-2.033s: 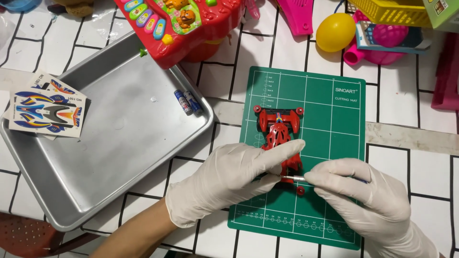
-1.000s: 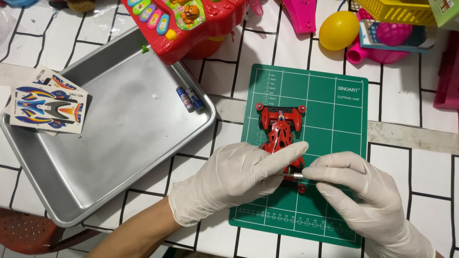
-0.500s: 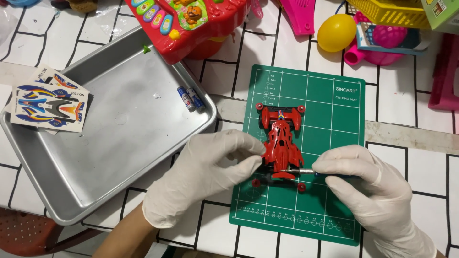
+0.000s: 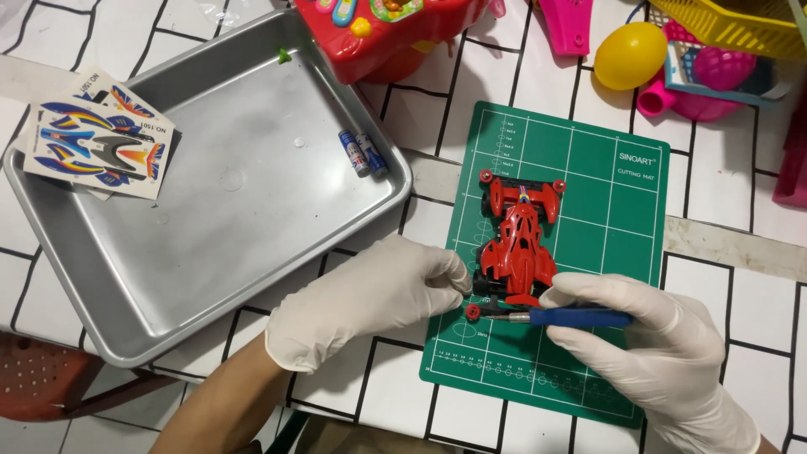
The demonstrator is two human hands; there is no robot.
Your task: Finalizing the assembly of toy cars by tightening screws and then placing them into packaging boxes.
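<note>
A red toy race car (image 4: 519, 240) lies on a green cutting mat (image 4: 588, 252) in the centre right of the frame, its nose pointing toward the lower edge. The left hand (image 4: 361, 298), in a white glove, comes in from the lower left; its fingers (image 4: 445, 273) are pinched together at the car's lower left corner, touching the black part beside the wheel there. The right hand (image 4: 647, 345), also gloved, reaches in from the lower right, and its fingers are clenched around a blue-handled screwdriver (image 4: 559, 317), which lies nearly level with its metal tip pointing left, just below the car's nose and near a small red wheel (image 4: 473, 312).

To the left of the mat sits a metal tray (image 4: 126, 286) on the white tiled table (image 4: 740, 277). Two small batteries (image 4: 363, 153) lie at the tray's right side, and a sticker sheet (image 4: 99, 143) rests over its upper left rim. A yellow plastic egg (image 4: 629, 55) sits in the upper right, and a red toy (image 4: 395, 25) overlaps the tray's top edge.
</note>
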